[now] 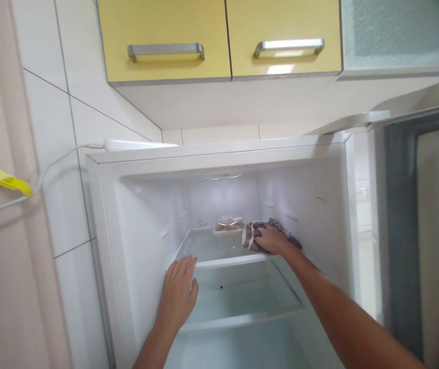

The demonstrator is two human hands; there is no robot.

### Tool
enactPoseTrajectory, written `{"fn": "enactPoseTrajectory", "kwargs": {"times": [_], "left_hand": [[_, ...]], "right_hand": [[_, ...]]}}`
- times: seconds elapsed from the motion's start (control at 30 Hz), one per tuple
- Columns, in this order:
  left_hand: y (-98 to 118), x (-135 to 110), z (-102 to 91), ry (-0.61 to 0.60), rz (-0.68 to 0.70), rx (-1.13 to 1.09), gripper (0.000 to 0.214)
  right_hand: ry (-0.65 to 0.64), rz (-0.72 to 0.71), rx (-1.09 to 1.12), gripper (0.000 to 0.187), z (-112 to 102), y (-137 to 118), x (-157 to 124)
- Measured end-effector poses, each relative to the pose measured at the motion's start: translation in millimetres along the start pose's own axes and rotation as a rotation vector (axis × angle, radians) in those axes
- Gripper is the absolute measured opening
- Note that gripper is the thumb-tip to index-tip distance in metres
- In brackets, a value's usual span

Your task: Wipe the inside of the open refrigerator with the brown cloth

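Inside the white refrigerator (223,154), my right hand (272,239) presses a dark patterned cloth (250,238) with pale stripes onto the right side of the upper glass shelf (211,246). Its fingers are bent over the cloth. My left hand (179,284) rests at the left front corner of that shelf, fingers stretched out and holding nothing. A clear-wrapped food package (229,224) sits at the back of the same shelf, left of the cloth.
A lower glass shelf (242,322) lies beneath. The refrigerator door (403,230) stands open at the right. Yellow cabinets (165,31) with metal handles hang above. On the refrigerator's top lies a white device (138,145), its cable (56,166) bearing a yellow tag (4,179).
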State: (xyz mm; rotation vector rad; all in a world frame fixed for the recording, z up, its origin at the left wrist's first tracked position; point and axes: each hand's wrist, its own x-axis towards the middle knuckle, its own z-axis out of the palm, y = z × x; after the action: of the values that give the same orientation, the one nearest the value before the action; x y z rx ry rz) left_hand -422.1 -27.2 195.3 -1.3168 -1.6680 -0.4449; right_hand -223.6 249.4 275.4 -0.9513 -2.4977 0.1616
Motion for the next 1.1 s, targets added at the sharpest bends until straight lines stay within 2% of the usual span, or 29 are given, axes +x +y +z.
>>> {"fn": "enactPoseTrajectory", "kwargs": {"times": [0.13, 0.23, 0.37, 0.43, 0.53, 0.73, 0.9, 1.1], "left_hand": [[3, 1, -0.8, -0.010, -0.033, -0.041, 0.047], [4, 2, 0.0, -0.016, -0.045, -0.055, 0.049], [1, 0, -3.8, -0.032, -0.026, -0.024, 0.066], [-1, -3, -7.5, 0.013, -0.045, 0.001, 0.071], [1, -7, -10.9, 0.098, -0.091, 0.021, 0.075], [16, -7, -1.4, 0.140, -0.210, 0.021, 0.081], [20, -17, 14.8, 0.160, -0.190, 0.061, 0.078], [19, -25, 26.4, 0.155, -0.234, 0.092, 0.063]], "right_hand": [[-0.056, -0.086, 0.014, 0.053, -9, -15, -37], [-0.068, -0.166, 0.026, 0.058, -12, -38, -55], [-0.099, -0.261, 0.040, 0.061, -5, -83, -63], [-0.132, -0.329, 0.057, 0.063, 1, -108, -59], [-0.188, -0.423, 0.090, 0.065, 12, -146, -46], [-0.300, -0.492, 0.144, 0.068, 39, -200, 2], [-0.357, -0.439, 0.137, 0.071, 59, -218, 50], [-0.369, -0.391, 0.122, 0.070, 74, -219, 90]]}}
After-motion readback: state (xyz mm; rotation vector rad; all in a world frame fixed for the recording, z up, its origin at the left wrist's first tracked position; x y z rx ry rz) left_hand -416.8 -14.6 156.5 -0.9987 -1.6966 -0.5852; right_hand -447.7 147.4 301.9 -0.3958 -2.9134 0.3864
